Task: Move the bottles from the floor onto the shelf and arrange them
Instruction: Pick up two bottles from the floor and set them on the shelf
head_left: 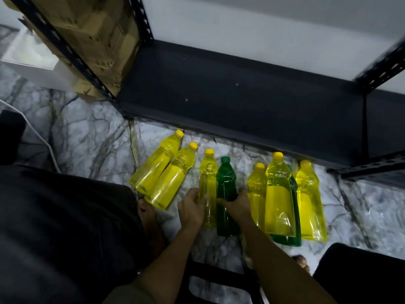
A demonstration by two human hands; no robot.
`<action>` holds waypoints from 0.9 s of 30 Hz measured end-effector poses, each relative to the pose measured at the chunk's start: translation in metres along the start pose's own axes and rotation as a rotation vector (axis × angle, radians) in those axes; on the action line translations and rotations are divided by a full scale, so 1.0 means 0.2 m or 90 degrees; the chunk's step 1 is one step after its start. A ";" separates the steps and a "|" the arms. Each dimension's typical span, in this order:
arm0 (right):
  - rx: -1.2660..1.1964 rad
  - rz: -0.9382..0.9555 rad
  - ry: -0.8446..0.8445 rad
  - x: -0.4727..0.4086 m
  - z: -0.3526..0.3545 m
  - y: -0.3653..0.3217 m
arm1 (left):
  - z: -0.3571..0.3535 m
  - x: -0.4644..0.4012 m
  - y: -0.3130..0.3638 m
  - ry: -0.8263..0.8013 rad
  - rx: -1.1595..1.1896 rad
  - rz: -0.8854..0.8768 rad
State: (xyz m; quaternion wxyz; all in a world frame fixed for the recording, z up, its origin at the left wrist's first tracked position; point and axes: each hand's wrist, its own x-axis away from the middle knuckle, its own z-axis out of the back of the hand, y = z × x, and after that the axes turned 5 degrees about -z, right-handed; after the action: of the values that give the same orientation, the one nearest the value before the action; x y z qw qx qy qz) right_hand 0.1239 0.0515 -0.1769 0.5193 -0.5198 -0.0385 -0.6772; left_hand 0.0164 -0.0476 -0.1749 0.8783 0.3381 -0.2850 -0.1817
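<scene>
Several bottles stand in a row on the marble floor (92,137) in front of a dark metal shelf (230,91). My left hand (191,210) is wrapped around a narrow yellow bottle (208,172) with a yellow cap. Beside it, my right hand (237,205) grips a green bottle (225,178) with a green cap. Two yellow bottles (157,172) lean at the left. To the right stand more yellow bottles (278,194), and a second green bottle (294,216) is mostly hidden behind one of them. The shelf board holds no bottles.
Cardboard boxes (94,40) fill the shelf bay at the upper left. A white box (30,60) and a white cable (43,141) lie at the left. Black perforated shelf posts (381,73) rise at the right. My bare feet (151,220) and dark clothing fill the lower frame.
</scene>
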 end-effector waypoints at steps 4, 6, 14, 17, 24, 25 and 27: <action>-0.089 -0.046 -0.022 -0.10 0.03 0.07 | 0.00 -0.13 -0.07 -0.134 0.081 0.104; -0.131 -0.052 -0.030 -0.07 0.04 0.06 | -0.02 -0.17 -0.08 -0.199 0.120 0.092; -0.213 -0.004 -0.039 -0.04 0.05 0.04 | -0.05 -0.19 -0.02 -0.270 0.143 0.133; -0.173 0.014 -0.008 -0.06 0.05 0.05 | -0.07 -0.21 -0.04 -0.300 0.016 0.189; -0.233 -0.101 -0.115 -0.08 0.01 0.10 | 0.00 -0.08 -0.08 -0.215 -0.010 0.230; -0.275 -0.134 -0.131 -0.10 0.00 0.11 | 0.02 -0.08 -0.07 -0.207 0.012 0.234; -0.330 -0.161 -0.158 -0.07 0.02 0.08 | 0.05 -0.10 -0.08 -0.204 0.076 0.240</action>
State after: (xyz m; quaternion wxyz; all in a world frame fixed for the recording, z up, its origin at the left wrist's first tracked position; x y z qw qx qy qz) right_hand 0.1365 0.0556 -0.1926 0.2722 -0.7047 0.0079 -0.6552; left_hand -0.0061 -0.0540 -0.1882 0.8188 0.2970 -0.4890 -0.0487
